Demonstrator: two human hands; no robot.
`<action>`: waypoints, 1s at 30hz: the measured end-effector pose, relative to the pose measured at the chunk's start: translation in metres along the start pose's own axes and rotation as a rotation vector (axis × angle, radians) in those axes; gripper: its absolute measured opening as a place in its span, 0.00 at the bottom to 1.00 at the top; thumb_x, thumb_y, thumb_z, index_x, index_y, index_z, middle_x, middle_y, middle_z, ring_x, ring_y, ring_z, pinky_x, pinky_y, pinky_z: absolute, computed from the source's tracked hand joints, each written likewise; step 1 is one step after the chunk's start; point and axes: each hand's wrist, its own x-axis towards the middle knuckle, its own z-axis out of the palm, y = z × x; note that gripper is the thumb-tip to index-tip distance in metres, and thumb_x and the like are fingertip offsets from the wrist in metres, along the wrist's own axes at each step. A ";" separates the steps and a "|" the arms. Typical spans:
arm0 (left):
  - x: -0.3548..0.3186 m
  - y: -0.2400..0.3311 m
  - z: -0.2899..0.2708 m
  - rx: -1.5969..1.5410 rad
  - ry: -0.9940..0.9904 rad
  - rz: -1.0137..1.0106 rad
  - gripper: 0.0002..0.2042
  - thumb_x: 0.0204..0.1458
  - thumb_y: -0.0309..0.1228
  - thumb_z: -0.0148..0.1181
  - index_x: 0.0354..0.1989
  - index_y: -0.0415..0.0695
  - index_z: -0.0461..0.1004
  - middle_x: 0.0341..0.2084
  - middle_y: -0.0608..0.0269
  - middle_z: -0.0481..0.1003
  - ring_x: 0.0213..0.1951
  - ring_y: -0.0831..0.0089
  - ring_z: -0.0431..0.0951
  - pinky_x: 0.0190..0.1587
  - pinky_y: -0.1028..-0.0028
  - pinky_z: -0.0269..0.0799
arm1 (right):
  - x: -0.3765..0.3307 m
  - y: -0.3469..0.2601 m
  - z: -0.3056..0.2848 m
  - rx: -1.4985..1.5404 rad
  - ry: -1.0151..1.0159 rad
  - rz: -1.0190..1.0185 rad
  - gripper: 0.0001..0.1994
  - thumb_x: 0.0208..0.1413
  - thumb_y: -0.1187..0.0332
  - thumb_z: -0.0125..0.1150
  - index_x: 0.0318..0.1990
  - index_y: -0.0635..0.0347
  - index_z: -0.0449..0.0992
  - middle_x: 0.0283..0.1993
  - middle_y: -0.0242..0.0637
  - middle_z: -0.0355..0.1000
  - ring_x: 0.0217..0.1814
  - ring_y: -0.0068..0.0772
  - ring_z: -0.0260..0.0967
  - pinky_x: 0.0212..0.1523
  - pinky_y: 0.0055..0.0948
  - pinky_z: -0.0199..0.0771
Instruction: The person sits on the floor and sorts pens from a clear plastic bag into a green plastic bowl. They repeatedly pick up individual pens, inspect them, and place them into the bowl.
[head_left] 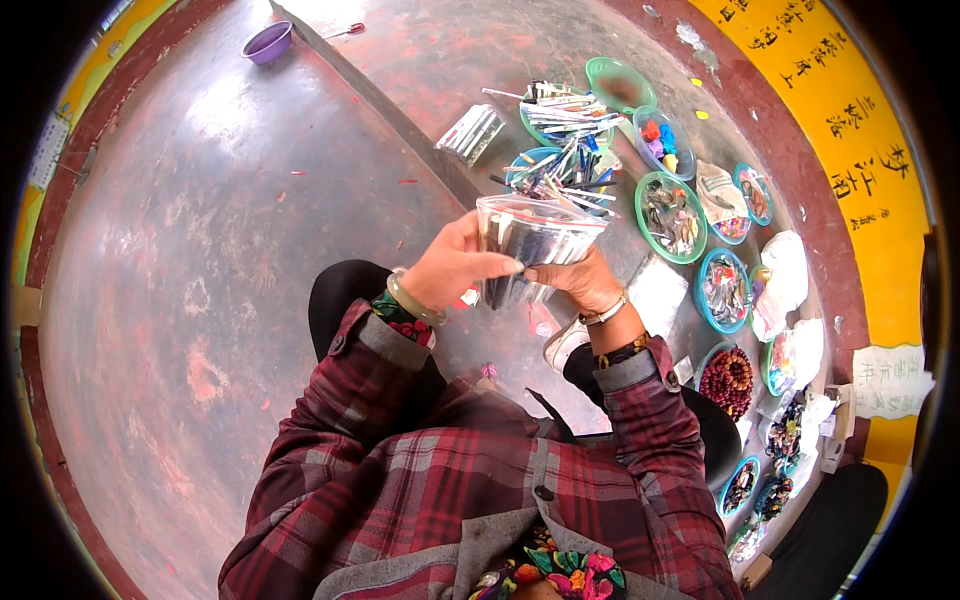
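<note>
A person in a dark red-and-grey plaid jacket [450, 490] grips a clear plastic zip bag with a red-lined top [540, 215], the left hand [440, 268] and right hand [585, 282] on opposite sides of it, above a worn grey floor [200, 250]. Just beyond the bag, slim white, blue and black pens [565, 180] crowd a round blue basket [513, 168]; a bundle of white sticks [470, 134] lies beyond it to the left. Right of the bag sits a round green basket [641, 215] of mixed small pieces; nearer the wearer, dark-red beads [727, 382] are heaped. A round purple plastic basin [267, 43] stands well beyond the bag, far left.
</note>
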 end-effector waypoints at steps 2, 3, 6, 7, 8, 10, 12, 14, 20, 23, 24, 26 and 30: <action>-0.003 0.002 -0.004 0.100 -0.073 -0.149 0.23 0.46 0.19 0.59 0.53 0.35 0.64 0.46 0.62 0.71 0.46 0.77 0.71 0.51 0.74 0.66 | -0.001 -0.006 0.000 -0.040 -0.006 0.014 0.31 0.36 0.79 0.70 0.52 0.61 0.67 0.46 0.29 0.71 0.47 0.22 0.67 0.49 0.24 0.67; -0.003 0.001 -0.004 0.112 -0.073 -0.148 0.23 0.45 0.18 0.59 0.53 0.35 0.64 0.45 0.63 0.71 0.45 0.78 0.71 0.49 0.75 0.66 | -0.002 -0.008 0.000 -0.056 -0.018 0.018 0.30 0.36 0.79 0.70 0.52 0.62 0.68 0.46 0.30 0.71 0.46 0.22 0.67 0.49 0.24 0.67; -0.003 -0.007 -0.006 0.153 -0.072 -0.130 0.23 0.44 0.18 0.60 0.52 0.36 0.66 0.43 0.66 0.72 0.43 0.81 0.71 0.46 0.78 0.68 | -0.004 -0.007 -0.001 -0.061 -0.017 0.024 0.28 0.36 0.80 0.70 0.51 0.62 0.69 0.46 0.31 0.72 0.46 0.22 0.67 0.48 0.23 0.68; -0.002 -0.011 -0.008 0.171 -0.074 -0.115 0.22 0.44 0.18 0.60 0.51 0.36 0.66 0.43 0.66 0.73 0.43 0.81 0.71 0.46 0.78 0.67 | -0.004 -0.005 -0.002 -0.055 -0.012 0.025 0.28 0.36 0.80 0.70 0.50 0.62 0.69 0.46 0.31 0.71 0.46 0.22 0.68 0.48 0.23 0.68; -0.001 -0.013 -0.009 0.188 -0.077 -0.099 0.22 0.45 0.19 0.60 0.51 0.36 0.66 0.43 0.67 0.73 0.43 0.81 0.71 0.45 0.79 0.67 | -0.004 -0.004 -0.003 -0.052 -0.007 0.017 0.27 0.37 0.80 0.69 0.50 0.63 0.69 0.46 0.31 0.72 0.46 0.22 0.68 0.48 0.24 0.68; -0.001 -0.013 -0.007 0.167 -0.075 -0.077 0.21 0.45 0.19 0.60 0.51 0.36 0.66 0.42 0.67 0.73 0.42 0.82 0.71 0.44 0.79 0.68 | -0.003 -0.001 -0.005 -0.045 0.003 0.003 0.26 0.37 0.81 0.69 0.48 0.63 0.70 0.45 0.31 0.72 0.46 0.22 0.68 0.48 0.24 0.68; -0.001 -0.011 -0.004 0.163 -0.071 -0.066 0.21 0.46 0.19 0.59 0.51 0.36 0.67 0.41 0.68 0.73 0.41 0.83 0.71 0.43 0.80 0.68 | -0.003 0.001 -0.008 -0.051 0.001 0.022 0.25 0.38 0.81 0.68 0.48 0.63 0.70 0.45 0.31 0.72 0.46 0.23 0.68 0.48 0.24 0.69; -0.002 -0.006 -0.001 0.176 -0.065 -0.067 0.20 0.46 0.19 0.58 0.50 0.36 0.67 0.41 0.68 0.73 0.40 0.83 0.70 0.42 0.80 0.68 | -0.003 0.001 -0.009 -0.060 -0.001 0.030 0.25 0.38 0.81 0.68 0.48 0.63 0.70 0.45 0.31 0.72 0.46 0.23 0.68 0.48 0.24 0.69; -0.004 -0.006 -0.003 0.262 -0.020 -0.090 0.18 0.46 0.18 0.57 0.48 0.35 0.68 0.39 0.66 0.74 0.40 0.82 0.71 0.42 0.80 0.68 | -0.003 -0.003 -0.004 -0.069 -0.006 0.038 0.25 0.40 0.80 0.67 0.50 0.63 0.69 0.45 0.31 0.72 0.46 0.23 0.68 0.48 0.23 0.69; -0.004 -0.003 -0.001 0.215 0.061 -0.017 0.17 0.45 0.17 0.56 0.47 0.35 0.69 0.38 0.65 0.74 0.40 0.80 0.72 0.42 0.79 0.68 | -0.002 -0.002 -0.012 -0.075 -0.103 0.064 0.24 0.42 0.78 0.66 0.51 0.63 0.70 0.45 0.32 0.72 0.46 0.24 0.68 0.48 0.24 0.68; -0.005 0.001 -0.003 0.241 0.072 0.002 0.16 0.46 0.16 0.55 0.46 0.35 0.70 0.39 0.65 0.74 0.40 0.79 0.73 0.43 0.78 0.69 | 0.000 0.003 -0.027 -0.083 -0.155 0.090 0.23 0.43 0.78 0.65 0.51 0.63 0.70 0.45 0.33 0.72 0.47 0.24 0.68 0.49 0.24 0.68; -0.010 0.010 -0.009 0.241 0.131 0.022 0.15 0.47 0.16 0.54 0.46 0.36 0.71 0.39 0.65 0.74 0.40 0.79 0.73 0.44 0.77 0.68 | 0.001 0.004 -0.051 -0.094 -0.161 0.184 0.19 0.46 0.75 0.63 0.49 0.63 0.72 0.46 0.36 0.73 0.47 0.28 0.69 0.51 0.26 0.67; -0.021 0.029 -0.022 0.342 0.294 0.128 0.12 0.48 0.18 0.55 0.44 0.36 0.72 0.37 0.68 0.74 0.38 0.81 0.72 0.42 0.78 0.68 | 0.013 0.016 -0.098 -0.270 0.212 0.241 0.17 0.48 0.69 0.62 0.46 0.64 0.73 0.40 0.35 0.75 0.42 0.27 0.72 0.42 0.24 0.69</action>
